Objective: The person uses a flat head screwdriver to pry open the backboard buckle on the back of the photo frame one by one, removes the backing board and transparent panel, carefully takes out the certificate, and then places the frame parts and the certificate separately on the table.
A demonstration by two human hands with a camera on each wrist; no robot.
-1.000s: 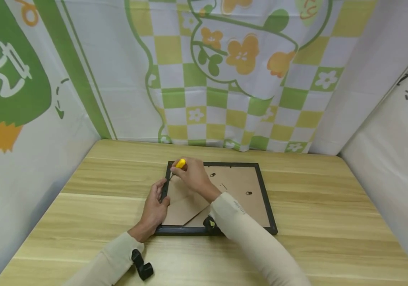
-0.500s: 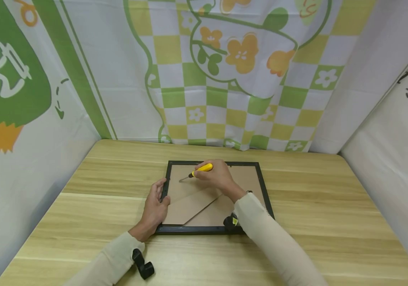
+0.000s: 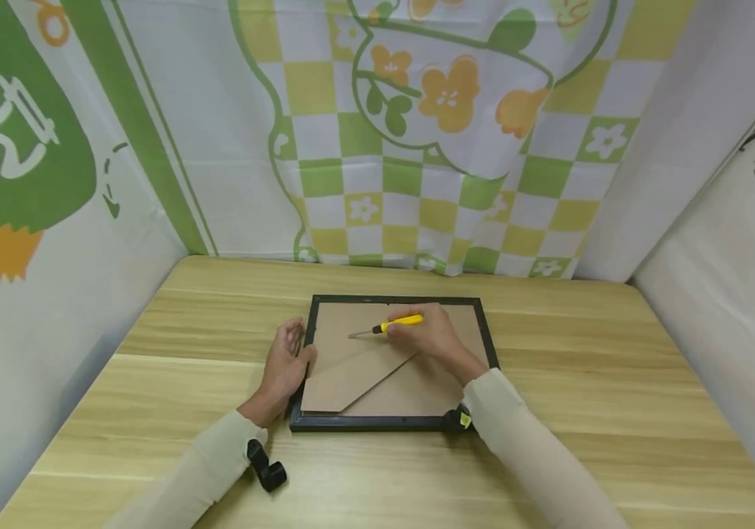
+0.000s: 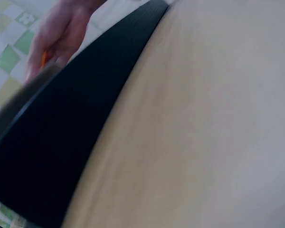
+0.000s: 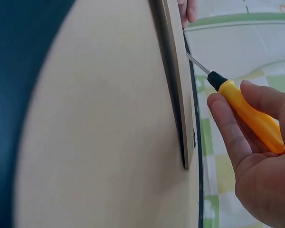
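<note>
A black picture frame (image 3: 351, 423) lies face down on the wooden table, its tan backing board (image 3: 344, 319) upward. A stand flap (image 3: 353, 378) slants across that board, with a dark gap under its edge in the right wrist view. At the left side bar, my left hand (image 3: 284, 367) holds the frame, thumb on the bar and fingers by the outer edge. My right hand (image 3: 426, 330) pinches a yellow screwdriver (image 3: 406, 320) between thumb and fingers above the board. Its shaft points left; whether the tip touches the board I cannot tell.
The wooden table (image 3: 582, 382) spreads on all sides of the frame. A patterned curtain (image 3: 443, 184) hangs along its back edge, and white cloth walls (image 3: 734, 264) stand left and right. Black straps with small devices sit on both wrists.
The right hand has moved rightward with the screwdriver, away from the frame's left bar toward the middle of the board. The left hand stays at the left bar, shifted slightly upward.
</note>
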